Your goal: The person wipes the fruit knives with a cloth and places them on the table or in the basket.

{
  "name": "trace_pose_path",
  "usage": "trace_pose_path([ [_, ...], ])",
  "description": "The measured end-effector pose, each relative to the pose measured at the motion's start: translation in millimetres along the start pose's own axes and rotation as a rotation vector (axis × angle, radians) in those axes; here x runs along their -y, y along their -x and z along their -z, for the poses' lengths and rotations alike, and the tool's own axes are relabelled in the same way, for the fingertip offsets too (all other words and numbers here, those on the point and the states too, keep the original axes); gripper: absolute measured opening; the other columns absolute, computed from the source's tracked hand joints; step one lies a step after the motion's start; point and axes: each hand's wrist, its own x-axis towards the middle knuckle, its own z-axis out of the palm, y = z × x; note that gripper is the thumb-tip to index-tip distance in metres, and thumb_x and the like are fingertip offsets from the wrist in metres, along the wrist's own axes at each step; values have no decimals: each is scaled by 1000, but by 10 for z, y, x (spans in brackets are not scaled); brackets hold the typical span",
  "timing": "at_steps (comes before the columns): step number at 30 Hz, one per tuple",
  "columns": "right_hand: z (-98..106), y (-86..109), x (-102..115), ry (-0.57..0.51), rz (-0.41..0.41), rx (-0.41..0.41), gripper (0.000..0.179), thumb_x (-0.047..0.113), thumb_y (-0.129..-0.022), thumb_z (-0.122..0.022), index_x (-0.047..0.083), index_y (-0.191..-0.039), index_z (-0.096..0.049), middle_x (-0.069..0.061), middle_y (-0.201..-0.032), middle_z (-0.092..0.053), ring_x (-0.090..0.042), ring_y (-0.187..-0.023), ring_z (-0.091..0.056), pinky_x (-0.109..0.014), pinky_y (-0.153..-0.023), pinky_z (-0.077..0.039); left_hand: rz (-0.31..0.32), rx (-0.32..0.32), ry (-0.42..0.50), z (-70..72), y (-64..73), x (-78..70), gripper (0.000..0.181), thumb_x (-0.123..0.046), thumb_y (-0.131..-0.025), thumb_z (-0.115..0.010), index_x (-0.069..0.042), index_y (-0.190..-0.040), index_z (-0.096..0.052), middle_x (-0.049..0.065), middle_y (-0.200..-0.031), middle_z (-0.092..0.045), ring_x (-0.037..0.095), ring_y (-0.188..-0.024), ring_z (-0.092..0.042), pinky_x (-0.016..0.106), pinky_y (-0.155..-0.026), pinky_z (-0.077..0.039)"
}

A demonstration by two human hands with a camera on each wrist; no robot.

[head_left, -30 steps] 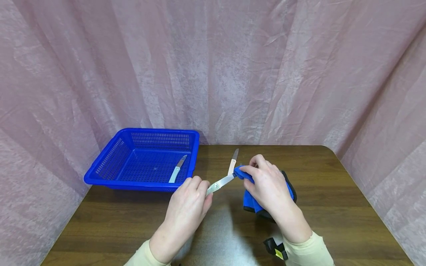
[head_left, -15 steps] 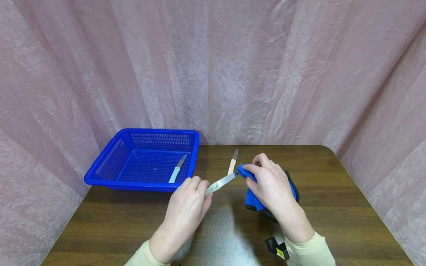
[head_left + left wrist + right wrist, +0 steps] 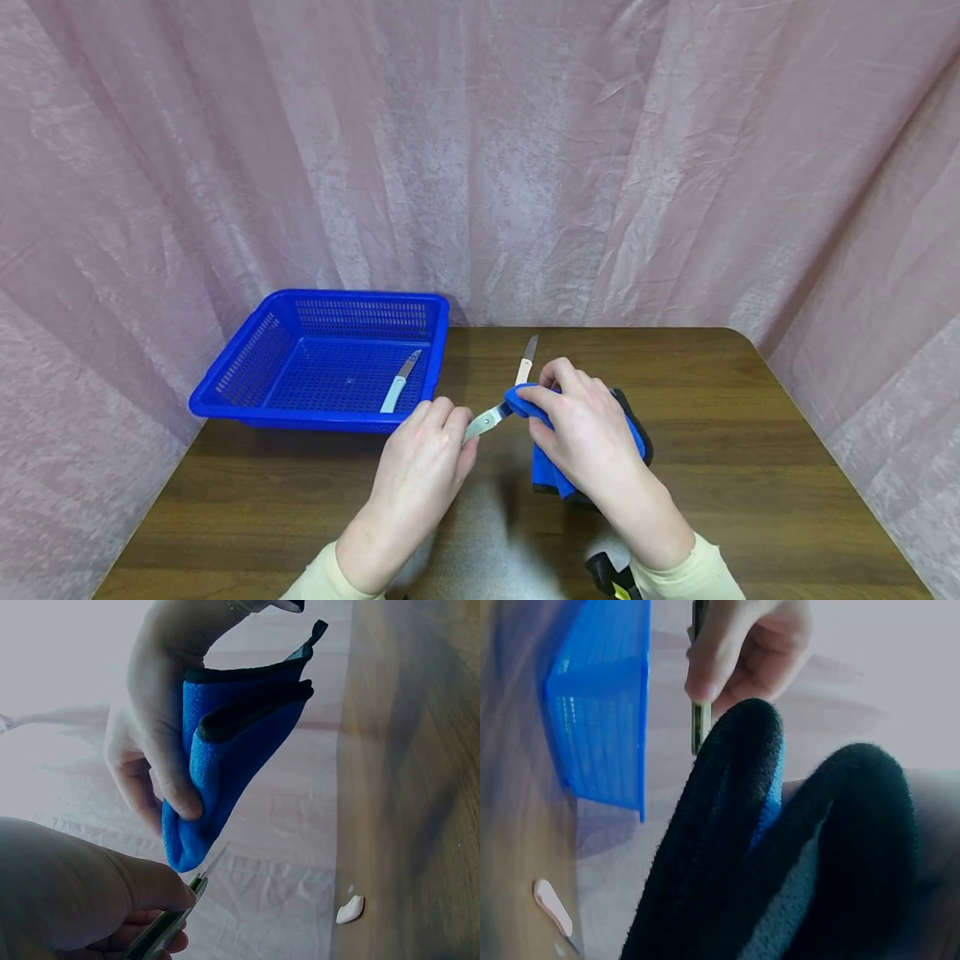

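In the head view my left hand point(image 3: 423, 458) grips the pale green handle of a folding knife point(image 3: 483, 423), its blade pointing right. My right hand point(image 3: 588, 425) pinches a folded blue cloth point(image 3: 551, 471) with black edging, and the cloth's fold covers most of the blade. From the left wrist, the cloth point(image 3: 247, 742) hangs from the right thumb and fingers, right by the blade. Dark cloth edging point(image 3: 727, 802) fills much of the right wrist view, hiding the right fingers there.
A blue plastic basket point(image 3: 322, 418) stands at the left with a light blue-handled knife point(image 3: 397, 387) inside. Behind the hands, a knife with a cream handle point(image 3: 523, 371) lies on the wooden table point(image 3: 750, 467). Pink curtains point(image 3: 465, 167) hang behind and at both sides.
The right hand and cloth first shifted slightly right toward the blade tip, then came back left and a little down, covering most of the blade. The left hand and knife stayed nearly still.
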Motion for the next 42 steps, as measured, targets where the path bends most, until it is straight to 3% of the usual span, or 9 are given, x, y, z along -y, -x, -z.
trace_pose_path([
  [15,-56,-2,120,2,67,16,33,6,-84,-90,18,-114,-85,-6,-109,-64,-26,-86,-64,-45,-80,-56,3,5,13,-1,5,-13,31,-10,-79,-97,-5,-96,-71,4,-83,-59,23,-70,-56,35,-59,-50],
  [42,-81,6,56,8,56,2,32,5,-83,-88,19,-111,-86,-4,-107,-63,-26,-82,-63,-44,-76,-54,1,16,27,-4,11,-26,32,-10,-79,-97,-5,-97,-71,4,-84,-59,24,-72,-56,35,-59,-50],
])
